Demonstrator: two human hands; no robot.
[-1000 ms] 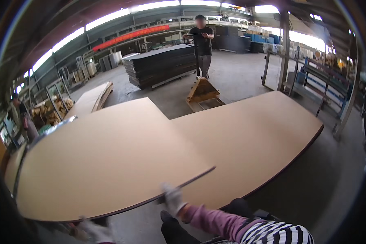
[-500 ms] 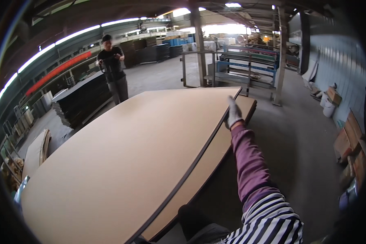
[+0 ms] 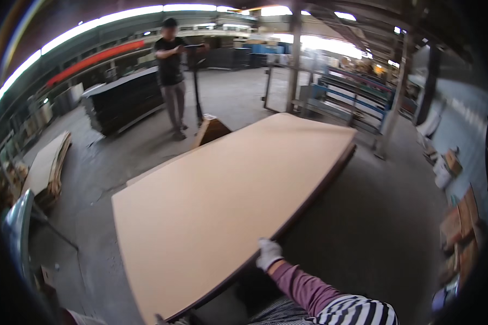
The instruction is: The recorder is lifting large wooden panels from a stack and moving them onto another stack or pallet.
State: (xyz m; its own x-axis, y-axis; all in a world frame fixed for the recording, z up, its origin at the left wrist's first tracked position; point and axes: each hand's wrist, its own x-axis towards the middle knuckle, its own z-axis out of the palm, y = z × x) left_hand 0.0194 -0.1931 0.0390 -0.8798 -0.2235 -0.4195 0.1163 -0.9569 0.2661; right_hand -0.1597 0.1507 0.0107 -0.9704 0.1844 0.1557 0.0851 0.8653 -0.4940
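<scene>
The right hand (image 3: 269, 254), in a pale grey-white glove, was at the near edge of a large, flat, tan rectangular board with a dark edge (image 3: 228, 200). The glove touched that edge from the person's side, its fingers bent close against it; whether they clasped the board from below could not be told. The left hand (image 3: 160, 319) was nearly all cut off, only a small grey bit of it showing at the near corner of the board, so its grip could not be told.

The board spread out ahead of both hands, its broad face up, reaching well beyond the right hand toward the far right and leftward across to the side past the left hand. Beyond the right hand, dark layers (image 3: 339, 168) showed under the board's edge, and a strip of a second tan sheet (image 3: 146, 176) stuck out along its far side.

Far ahead of the hands, across the board, a co-worker in a black top and grey trousers (image 3: 171, 76) stood with arms out to a dark upright handle (image 3: 195, 81), near an orange-brown wedge-shaped piece (image 3: 211, 130). Behind that person lay a tall stack of dark sheets (image 3: 122, 103).
</scene>
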